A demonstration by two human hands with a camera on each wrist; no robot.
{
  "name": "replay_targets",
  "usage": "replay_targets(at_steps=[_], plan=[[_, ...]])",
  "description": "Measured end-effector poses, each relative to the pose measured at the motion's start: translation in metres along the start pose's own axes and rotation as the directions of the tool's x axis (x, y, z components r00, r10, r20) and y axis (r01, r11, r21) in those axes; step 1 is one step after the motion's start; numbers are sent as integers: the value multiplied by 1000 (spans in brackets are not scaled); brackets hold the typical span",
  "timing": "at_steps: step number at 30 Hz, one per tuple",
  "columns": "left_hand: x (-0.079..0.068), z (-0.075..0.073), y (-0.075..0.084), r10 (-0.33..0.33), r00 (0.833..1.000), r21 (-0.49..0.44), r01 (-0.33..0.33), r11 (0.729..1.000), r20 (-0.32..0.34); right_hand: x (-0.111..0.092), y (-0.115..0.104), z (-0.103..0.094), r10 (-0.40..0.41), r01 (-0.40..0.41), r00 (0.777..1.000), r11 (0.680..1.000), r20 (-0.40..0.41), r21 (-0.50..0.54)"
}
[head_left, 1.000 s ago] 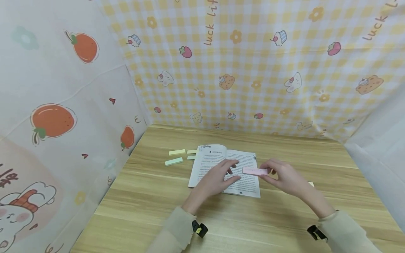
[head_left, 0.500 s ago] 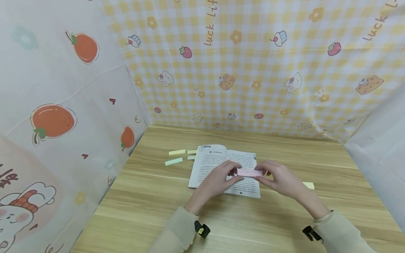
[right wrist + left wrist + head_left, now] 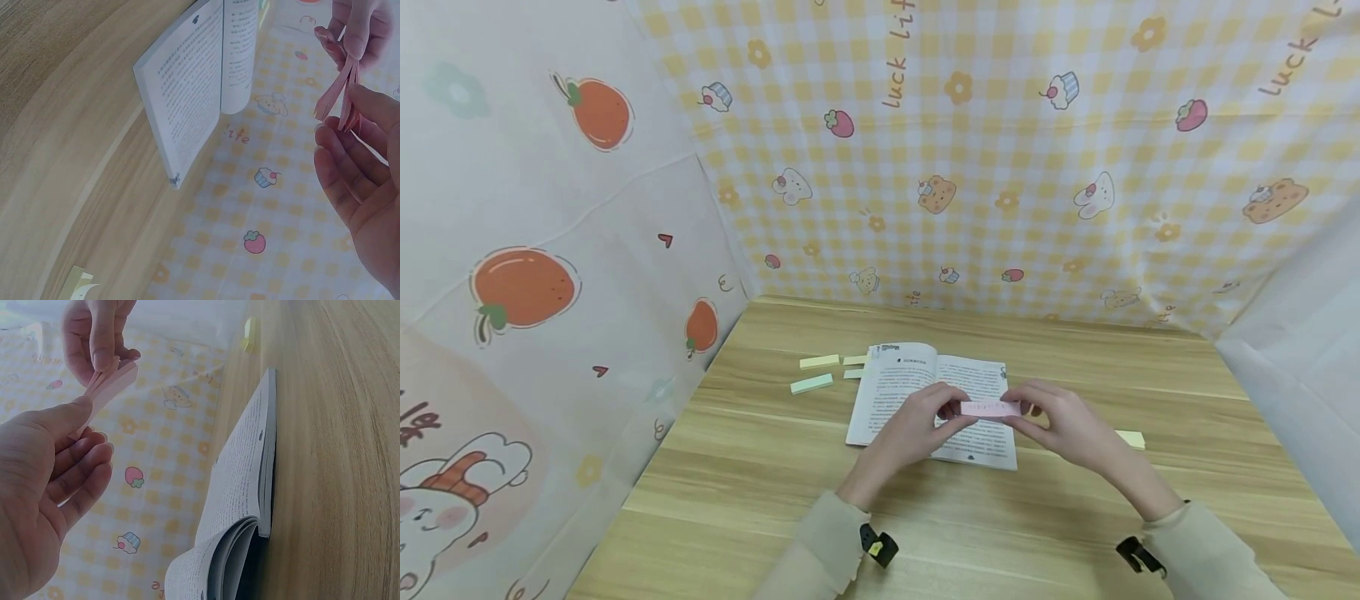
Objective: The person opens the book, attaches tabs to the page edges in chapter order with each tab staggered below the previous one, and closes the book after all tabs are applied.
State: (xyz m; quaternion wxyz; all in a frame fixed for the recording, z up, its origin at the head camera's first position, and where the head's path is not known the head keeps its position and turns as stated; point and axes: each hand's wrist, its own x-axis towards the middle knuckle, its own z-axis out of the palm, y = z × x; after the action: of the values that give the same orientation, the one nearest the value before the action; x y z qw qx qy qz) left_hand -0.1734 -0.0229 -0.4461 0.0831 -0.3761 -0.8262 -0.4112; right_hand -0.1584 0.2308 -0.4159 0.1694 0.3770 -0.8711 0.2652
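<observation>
Both hands hold a pad of narrow pink sticky notes (image 3: 988,409) level above the open book's right page. My left hand (image 3: 917,423) pinches the pad's left end between thumb and fingers. At the other end, my right hand (image 3: 1063,423) has the same kind of pinch. Seen from the right wrist, the pink strips (image 3: 333,97) are parted into layers at one end. Below the hands lies the open book (image 3: 898,383), its pages printed with text; the hands cover part of it.
Left of the book lie a yellow pad (image 3: 819,362) and a green pad (image 3: 812,384). A yellow tab (image 3: 855,360) and a pale green tab (image 3: 852,374) stick out at the book's left edge. Another yellow pad (image 3: 1131,439) lies near the right forearm. Patterned cloth (image 3: 970,167) hangs behind the table.
My left hand, loose over the book a second ago, has taken hold of the pink pad's left end. The right hand has brought the pad slightly left. Over the last half second, little has moved.
</observation>
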Motion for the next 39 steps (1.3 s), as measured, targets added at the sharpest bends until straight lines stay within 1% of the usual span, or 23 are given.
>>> replay_targets(at_steps=[3, 6, 14, 18, 25, 33, 39], plan=[[0, 0, 0, 3, 1000, 4, -3, 1000, 0, 0, -1, -1, 8, -8, 1000, 1000, -8, 3], [0, 0, 0, 5, 1000, 7, -5, 1000, 0, 0, -2, -1, 22, -21, 1000, 999, -12, 30], [-2, 0, -1, 15, 1000, 13, -15, 1000, -4, 0, -4, 1, 94, -89, 995, 985, -28, 146], [-2, 0, -1, 26, 1000, 12, -26, 1000, -10, 0, -5, 2, 149, -144, 989, 972, -12, 185], [-2, -2, 1, 41, 999, 16, -41, 999, -20, -1, -9, -1, 231, -231, 973, 935, 32, 270], [-2, -2, 0, 50, 998, 9, -50, 999, -25, -2, -10, -3, 279, -280, 959, 913, 46, 296], [-2, -1, -1, 57, 998, 16, -57, 998, -38, -2, -9, -1, 297, -293, 954, 902, 38, 316]])
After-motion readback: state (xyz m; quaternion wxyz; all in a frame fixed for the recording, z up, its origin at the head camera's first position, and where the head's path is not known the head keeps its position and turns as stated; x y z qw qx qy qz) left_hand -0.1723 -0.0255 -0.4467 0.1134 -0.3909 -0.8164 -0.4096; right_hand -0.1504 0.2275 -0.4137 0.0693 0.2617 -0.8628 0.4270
